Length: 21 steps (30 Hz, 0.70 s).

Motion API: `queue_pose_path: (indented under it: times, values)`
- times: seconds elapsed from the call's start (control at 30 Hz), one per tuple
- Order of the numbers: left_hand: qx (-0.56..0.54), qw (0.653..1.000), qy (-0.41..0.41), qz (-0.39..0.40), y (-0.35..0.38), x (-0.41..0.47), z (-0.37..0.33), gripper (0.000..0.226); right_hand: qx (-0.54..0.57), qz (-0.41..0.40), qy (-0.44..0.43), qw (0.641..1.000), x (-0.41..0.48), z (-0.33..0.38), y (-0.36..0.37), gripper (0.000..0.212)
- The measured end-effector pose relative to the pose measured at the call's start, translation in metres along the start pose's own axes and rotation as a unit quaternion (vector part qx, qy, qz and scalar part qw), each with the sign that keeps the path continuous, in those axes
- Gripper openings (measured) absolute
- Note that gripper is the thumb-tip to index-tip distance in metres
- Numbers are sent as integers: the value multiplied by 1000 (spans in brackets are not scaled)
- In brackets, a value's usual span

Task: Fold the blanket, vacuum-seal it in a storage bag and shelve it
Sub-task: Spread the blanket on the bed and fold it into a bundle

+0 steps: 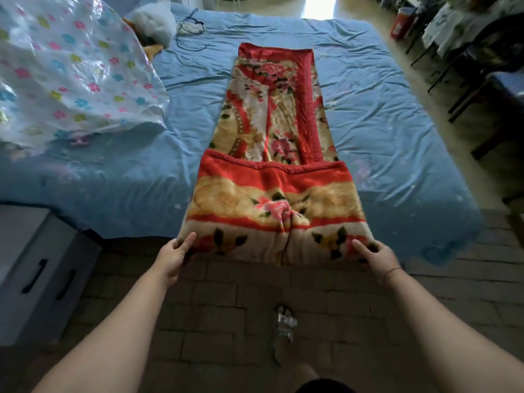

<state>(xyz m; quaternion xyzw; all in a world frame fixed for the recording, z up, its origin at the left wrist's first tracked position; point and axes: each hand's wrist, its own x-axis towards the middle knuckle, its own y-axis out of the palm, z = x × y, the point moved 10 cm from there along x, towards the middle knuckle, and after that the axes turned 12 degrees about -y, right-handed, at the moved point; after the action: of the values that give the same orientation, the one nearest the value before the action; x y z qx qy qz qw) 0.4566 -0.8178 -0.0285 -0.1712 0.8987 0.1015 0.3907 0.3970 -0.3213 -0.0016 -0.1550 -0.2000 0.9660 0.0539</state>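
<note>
The blanket [276, 131] lies on the bed [391, 114] as a long narrow strip, its long axis running straight away from the person, the near end already doubled over at the bed's edge. The left hand [174, 258] grips that end's left corner and the right hand [378, 258] its right, thumbs on top (fingers tucked beneath, unseen). Both hands are equally near, so the next fold likely rolls forward along the strip. The flowered storage bag [71, 75] lies far left.

Place: home bedroom | Bed [382, 114]: wide, wrinkled blue sheet, floral blanket [272, 114] laid along it | Nearby: grey drawer cabinet [37, 265] at left, white plush toy [153, 21] at far end | Surroundings: brick-pattern floor [226, 307], dark chairs [482, 66] at right
</note>
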Motion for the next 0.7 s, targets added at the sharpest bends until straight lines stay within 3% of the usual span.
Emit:
queue_pose_path:
  times: [0.23, 0.47, 0.57, 0.63, 0.7]
  values:
    - [20, 1000, -13, 7, -42, -69, 62, 30, 15, 2, 8, 1000, -93, -43, -7, 35]
    - [37, 999, -24, -3, -49, -85, 89, 21, 41, 20, 1, 999, -117, -42, -15, 38]
    - [8, 1000, -22, -4, -50, -79, 66, 28, 117, 24, 2, 993, -104, -24, -16, 76]
    - [-10, 1000, -19, -2, -48, -69, 40, 30, 165, 19, -2, 986, -86, -11, -21, 90]
    - [-36, 999, -5, 7, -40, -56, 4, 22, 217, 13, -3, 976, -59, 2, -26, 109]
